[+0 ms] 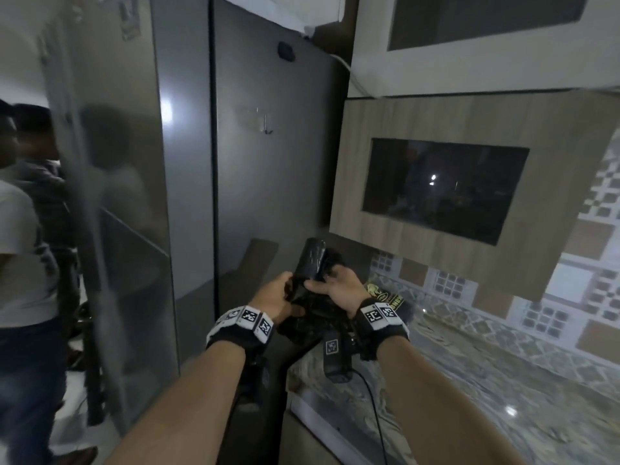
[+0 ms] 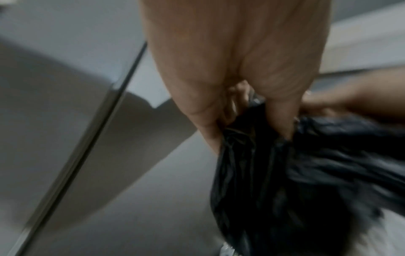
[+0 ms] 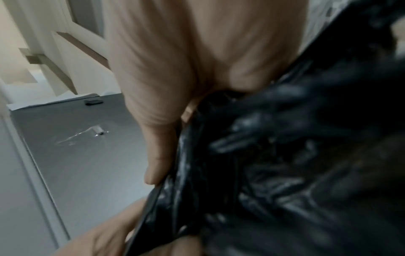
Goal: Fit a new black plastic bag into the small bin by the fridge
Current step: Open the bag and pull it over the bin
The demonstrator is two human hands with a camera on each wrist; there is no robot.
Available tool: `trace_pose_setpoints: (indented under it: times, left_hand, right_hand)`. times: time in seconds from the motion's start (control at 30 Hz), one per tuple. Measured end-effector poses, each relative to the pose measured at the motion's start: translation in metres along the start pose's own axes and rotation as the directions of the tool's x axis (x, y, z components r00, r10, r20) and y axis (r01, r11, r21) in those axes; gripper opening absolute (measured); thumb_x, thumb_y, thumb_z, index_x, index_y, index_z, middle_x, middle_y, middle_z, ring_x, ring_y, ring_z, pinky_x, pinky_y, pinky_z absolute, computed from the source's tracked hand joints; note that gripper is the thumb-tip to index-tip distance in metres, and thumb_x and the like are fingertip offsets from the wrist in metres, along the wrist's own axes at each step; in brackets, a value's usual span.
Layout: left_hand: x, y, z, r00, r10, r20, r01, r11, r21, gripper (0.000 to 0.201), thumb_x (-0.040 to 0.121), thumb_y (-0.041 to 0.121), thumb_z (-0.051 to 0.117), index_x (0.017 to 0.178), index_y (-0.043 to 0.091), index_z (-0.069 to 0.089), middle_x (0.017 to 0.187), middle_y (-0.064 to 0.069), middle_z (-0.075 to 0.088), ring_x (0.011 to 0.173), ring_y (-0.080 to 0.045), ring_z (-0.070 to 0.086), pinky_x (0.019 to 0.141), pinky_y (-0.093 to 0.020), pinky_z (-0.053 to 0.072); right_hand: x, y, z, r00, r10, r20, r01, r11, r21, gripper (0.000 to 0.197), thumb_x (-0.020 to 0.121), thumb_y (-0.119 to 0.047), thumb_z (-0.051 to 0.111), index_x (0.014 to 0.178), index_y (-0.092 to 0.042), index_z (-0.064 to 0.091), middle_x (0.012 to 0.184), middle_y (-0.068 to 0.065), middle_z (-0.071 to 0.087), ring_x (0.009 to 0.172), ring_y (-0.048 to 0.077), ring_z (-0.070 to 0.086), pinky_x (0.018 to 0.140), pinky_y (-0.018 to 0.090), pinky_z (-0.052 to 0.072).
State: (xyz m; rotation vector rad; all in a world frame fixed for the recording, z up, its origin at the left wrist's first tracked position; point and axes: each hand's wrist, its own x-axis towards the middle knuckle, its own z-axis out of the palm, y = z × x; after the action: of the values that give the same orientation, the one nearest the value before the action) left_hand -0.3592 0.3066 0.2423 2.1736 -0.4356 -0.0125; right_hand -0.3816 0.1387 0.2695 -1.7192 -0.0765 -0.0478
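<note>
1. Bag (image 1: 310, 297) first: a crumpled black bundle held up between both hands, above the near edge of the table (image 1: 469, 380) and right beside the fridge (image 1: 268, 162). A glossy rolled part pokes up from the top of it.
2. My left hand (image 1: 278, 298) has its fingers curled into the plastic; the left wrist view shows thumb and fingers pinching a gathered fold.
3. My right hand (image 1: 339, 285) is also clamped on it, thumb pressed along the bag's edge in the right wrist view.
4. I read this as hunting for the mouth of the bag; it is not opened out yet.
5. The bin? I can't see it anywhere, so it must be below the frame.
6. Risk one: thin film, two tight pinches pulling apart. Tug too hard and it tears.
7. Risk two: I may be working the sealed end, not the open one. The blur gives me no way to tell.
8. Risk three: the wrist cable (image 1: 375, 414) trails nearby and loose plastic could snag it.
9. People (image 1: 27, 229) stand at the left, close to the fridge, so room is tight.
</note>
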Motion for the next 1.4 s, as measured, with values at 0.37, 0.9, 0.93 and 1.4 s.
trace_pose_setpoints:
  times: [0.37, 0.9, 0.93, 1.4]
  left_hand:
    - [-0.035, -0.033, -0.016, 0.914, -0.327, -0.242, 0.308, 0.945, -0.111, 0.063, 0.077, 0.006, 0.072, 0.135, 0.005, 0.049, 0.121, -0.013, 0.062, 0.112, -0.027, 0.059, 0.093, -0.024, 0.042]
    - [-0.047, -0.004, 0.036, 0.936, -0.342, -0.085, 0.349, 0.934, 0.080, 0.027, 0.074, 0.009, 0.067, 0.100, 0.003, 0.070, 0.100, -0.024, 0.072, 0.093, -0.036, 0.070, 0.074, -0.034, 0.055]
    - [-0.049, -0.006, 0.031, 0.931, -0.338, -0.134, 0.355, 0.927, 0.125, 0.022, 0.074, 0.010, 0.066, 0.094, 0.003, 0.072, 0.101, -0.024, 0.072, 0.096, -0.036, 0.069, 0.077, -0.034, 0.054]
    - [-0.062, 0.008, 0.023, 0.912, -0.175, -0.372, 0.176, 0.984, -0.031, 0.036, 0.093, 0.040, 0.051, 0.107, 0.007, 0.051, 0.112, -0.021, 0.066, 0.106, -0.036, 0.061, 0.091, -0.040, 0.046]
  right_hand:
    - [-0.024, 0.013, -0.068, 0.982, 0.141, -0.127, -0.170, 0.952, -0.256, 0.036, 0.076, 0.000, 0.070, 0.108, -0.006, 0.055, 0.085, 0.016, 0.066, 0.069, 0.026, 0.062, 0.065, 0.030, 0.051]
    - [-0.039, -0.008, -0.051, 0.952, 0.168, 0.256, 0.025, 0.789, -0.614, 0.043, 0.058, -0.047, 0.085, 0.085, -0.014, 0.076, 0.088, 0.002, 0.077, 0.082, 0.013, 0.070, 0.084, 0.031, 0.054]
    - [-0.040, -0.008, -0.054, 0.945, 0.189, 0.268, 0.055, 0.714, -0.698, 0.040, 0.055, -0.047, 0.086, 0.080, -0.018, 0.075, 0.083, -0.002, 0.076, 0.081, 0.012, 0.069, 0.080, 0.028, 0.054]
    - [-0.026, -0.026, -0.071, 0.991, 0.032, 0.133, 0.104, 0.457, -0.884, 0.015, 0.081, -0.014, 0.068, 0.096, -0.012, 0.065, 0.093, 0.007, 0.061, 0.089, 0.023, 0.056, 0.075, 0.027, 0.041]
